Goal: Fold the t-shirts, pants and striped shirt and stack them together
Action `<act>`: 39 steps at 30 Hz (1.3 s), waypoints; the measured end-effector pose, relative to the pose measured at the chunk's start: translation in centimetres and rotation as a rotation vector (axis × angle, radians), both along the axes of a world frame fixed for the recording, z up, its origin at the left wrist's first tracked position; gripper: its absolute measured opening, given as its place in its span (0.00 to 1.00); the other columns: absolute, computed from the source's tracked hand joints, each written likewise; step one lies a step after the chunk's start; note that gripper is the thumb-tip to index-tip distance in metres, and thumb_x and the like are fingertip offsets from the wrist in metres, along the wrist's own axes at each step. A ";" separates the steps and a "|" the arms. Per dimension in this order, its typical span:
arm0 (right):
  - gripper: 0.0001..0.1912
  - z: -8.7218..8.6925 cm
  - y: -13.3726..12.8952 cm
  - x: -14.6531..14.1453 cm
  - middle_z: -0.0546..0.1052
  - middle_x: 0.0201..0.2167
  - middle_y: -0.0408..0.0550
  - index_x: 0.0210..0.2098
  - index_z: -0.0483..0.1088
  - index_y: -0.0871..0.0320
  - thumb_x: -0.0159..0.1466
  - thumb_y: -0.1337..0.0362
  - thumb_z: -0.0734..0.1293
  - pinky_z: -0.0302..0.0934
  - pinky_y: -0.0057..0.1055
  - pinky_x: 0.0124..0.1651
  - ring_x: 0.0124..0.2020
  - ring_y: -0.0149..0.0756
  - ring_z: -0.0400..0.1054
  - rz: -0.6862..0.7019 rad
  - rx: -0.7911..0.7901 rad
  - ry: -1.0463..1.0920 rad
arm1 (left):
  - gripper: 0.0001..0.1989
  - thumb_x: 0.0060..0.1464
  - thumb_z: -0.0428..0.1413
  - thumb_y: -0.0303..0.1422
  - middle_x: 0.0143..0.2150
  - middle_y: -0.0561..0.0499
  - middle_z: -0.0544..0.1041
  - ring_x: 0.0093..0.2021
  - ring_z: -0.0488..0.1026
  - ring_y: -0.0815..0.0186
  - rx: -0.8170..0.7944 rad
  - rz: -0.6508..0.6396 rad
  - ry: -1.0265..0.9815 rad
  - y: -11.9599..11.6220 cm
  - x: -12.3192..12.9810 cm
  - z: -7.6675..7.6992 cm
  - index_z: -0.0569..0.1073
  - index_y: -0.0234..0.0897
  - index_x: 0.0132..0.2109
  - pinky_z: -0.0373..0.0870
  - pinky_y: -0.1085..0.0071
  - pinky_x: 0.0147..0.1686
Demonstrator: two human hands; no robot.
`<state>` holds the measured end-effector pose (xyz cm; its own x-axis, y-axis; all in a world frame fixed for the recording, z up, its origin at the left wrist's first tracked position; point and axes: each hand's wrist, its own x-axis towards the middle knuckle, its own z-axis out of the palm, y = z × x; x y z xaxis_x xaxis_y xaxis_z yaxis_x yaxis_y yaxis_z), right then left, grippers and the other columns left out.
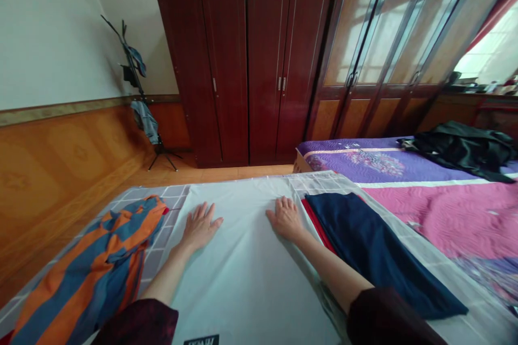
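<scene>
A pale grey-white garment, perhaps a shirt, lies spread flat in front of me, with a dark printed label at its near edge. Flat on its left side rests my left hand, fingers spread. My right hand presses on its right side, palm down and fingers stretched out. Neither hand grips anything. To the right of the garment lies folded dark navy cloth with red cloth showing along its edge. An orange and blue striped garment lies loosely on the left.
Everything lies on a grey checked sheet. Beyond it on the right is a bed with a purple and pink cover, bearing a black jacket. Dark red wardrobes line the far wall. A coat stand stands at the back left.
</scene>
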<state>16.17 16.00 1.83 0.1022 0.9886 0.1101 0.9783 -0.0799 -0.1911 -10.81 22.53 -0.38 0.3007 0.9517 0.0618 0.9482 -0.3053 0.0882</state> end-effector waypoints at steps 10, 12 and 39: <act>0.29 -2.0 5.5 1.3 0.59 0.60 0.62 0.58 0.60 0.61 0.66 0.48 0.52 0.41 0.50 0.58 0.61 0.57 0.48 -0.071 0.082 -0.148 | 0.35 0.58 0.34 0.55 0.70 0.47 0.43 0.67 0.38 0.45 -0.119 0.138 0.001 6.5 -1.4 -0.3 0.49 0.45 0.67 0.41 0.44 0.60; 0.29 -2.3 6.5 1.9 0.59 0.60 0.59 0.58 0.60 0.58 0.66 0.46 0.53 0.42 0.49 0.58 0.60 0.57 0.49 -0.061 0.094 -0.164 | 0.37 0.57 0.34 0.57 0.70 0.47 0.42 0.68 0.37 0.46 -0.118 0.165 -0.002 7.9 -1.6 -0.4 0.47 0.46 0.67 0.39 0.43 0.60; 0.33 -3.0 11.2 3.5 0.54 0.65 0.53 0.64 0.53 0.53 0.65 0.44 0.51 0.42 0.48 0.61 0.64 0.54 0.45 0.100 0.032 -0.231 | 0.31 0.61 0.35 0.50 0.69 0.51 0.45 0.68 0.40 0.56 -0.036 -0.055 0.012 11.1 -0.5 -0.4 0.49 0.41 0.67 0.38 0.52 0.63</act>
